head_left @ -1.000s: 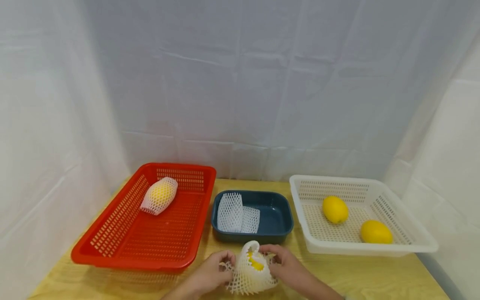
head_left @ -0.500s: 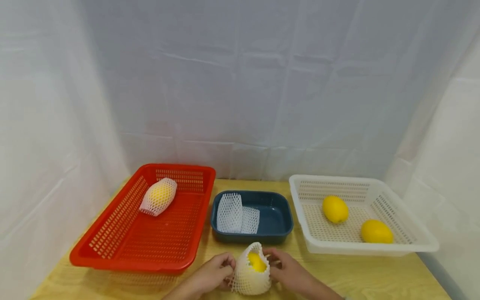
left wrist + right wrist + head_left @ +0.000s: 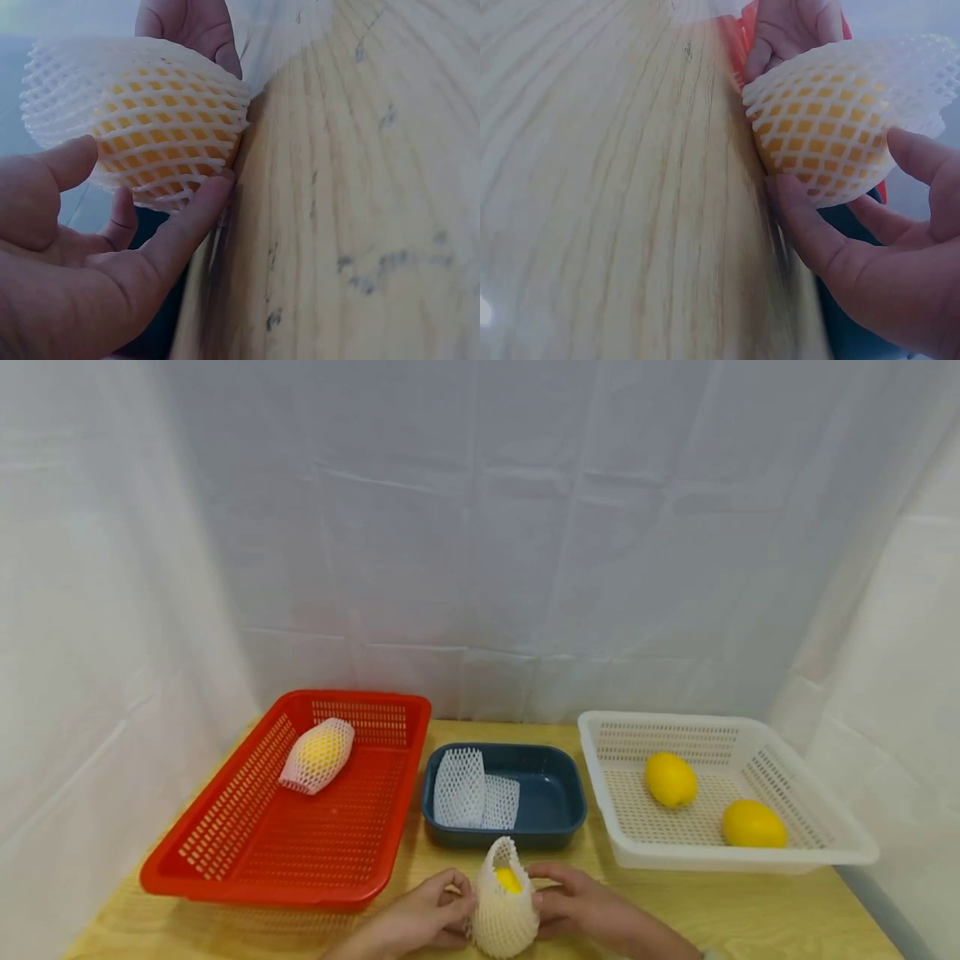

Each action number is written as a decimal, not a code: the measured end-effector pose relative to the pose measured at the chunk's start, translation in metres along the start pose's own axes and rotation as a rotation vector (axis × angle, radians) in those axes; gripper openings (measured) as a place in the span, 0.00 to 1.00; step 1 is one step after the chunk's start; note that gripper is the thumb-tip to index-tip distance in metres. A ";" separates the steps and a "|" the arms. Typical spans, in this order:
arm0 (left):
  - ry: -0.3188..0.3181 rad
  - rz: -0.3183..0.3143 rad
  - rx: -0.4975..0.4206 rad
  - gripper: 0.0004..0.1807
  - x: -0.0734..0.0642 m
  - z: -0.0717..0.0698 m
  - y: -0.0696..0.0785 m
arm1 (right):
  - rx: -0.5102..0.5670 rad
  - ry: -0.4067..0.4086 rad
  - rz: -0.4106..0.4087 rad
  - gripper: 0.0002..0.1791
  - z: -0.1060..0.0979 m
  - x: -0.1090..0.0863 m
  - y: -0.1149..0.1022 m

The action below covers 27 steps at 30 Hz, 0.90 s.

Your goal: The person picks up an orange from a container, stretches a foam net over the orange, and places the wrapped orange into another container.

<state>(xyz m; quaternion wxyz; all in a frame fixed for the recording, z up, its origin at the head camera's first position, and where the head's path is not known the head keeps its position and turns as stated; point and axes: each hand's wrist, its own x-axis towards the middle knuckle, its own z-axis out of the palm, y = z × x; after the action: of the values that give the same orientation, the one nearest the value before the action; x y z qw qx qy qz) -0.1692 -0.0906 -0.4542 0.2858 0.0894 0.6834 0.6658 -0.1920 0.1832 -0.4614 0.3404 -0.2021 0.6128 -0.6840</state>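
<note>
A yellow fruit, apparently a lemon, stands on the table inside a white foam fruit net. The net covers its sides, with an opening at the top where yellow shows. My left hand holds the net from the left with thumb and fingers; in the left wrist view a fingertip presses low on the mesh. From the right, my right hand grips it too, its thumb on the mesh in the right wrist view. The fruit's underside is hidden.
A red basket at left contains one netted yellow fruit. Behind the hands, a blue tray has folded foam nets. Two bare lemons lie in a white basket at right. White cloth encloses the table.
The net's loose, flared lower edge has drawn in around the fruit, and its top now stands up in a point. Both hands stay at its sides with small finger shifts.
</note>
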 end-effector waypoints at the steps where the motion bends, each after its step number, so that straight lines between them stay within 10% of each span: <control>1: -0.007 0.007 -0.010 0.11 0.001 0.000 -0.001 | 0.013 -0.006 -0.002 0.31 0.001 0.000 0.000; 11: 0.052 0.017 -0.096 0.15 0.004 0.003 0.006 | 0.060 0.040 -0.009 0.31 0.007 0.005 -0.005; 27: 0.217 0.264 -0.343 0.12 0.017 0.020 0.069 | 0.107 0.244 -0.157 0.32 0.025 0.036 -0.068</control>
<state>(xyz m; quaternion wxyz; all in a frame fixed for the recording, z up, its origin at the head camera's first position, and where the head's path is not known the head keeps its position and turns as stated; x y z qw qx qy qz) -0.1905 -0.0585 -0.3918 0.1322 0.0562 0.5693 0.8095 -0.2144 0.1407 -0.3960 0.2191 -0.1462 0.5946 -0.7597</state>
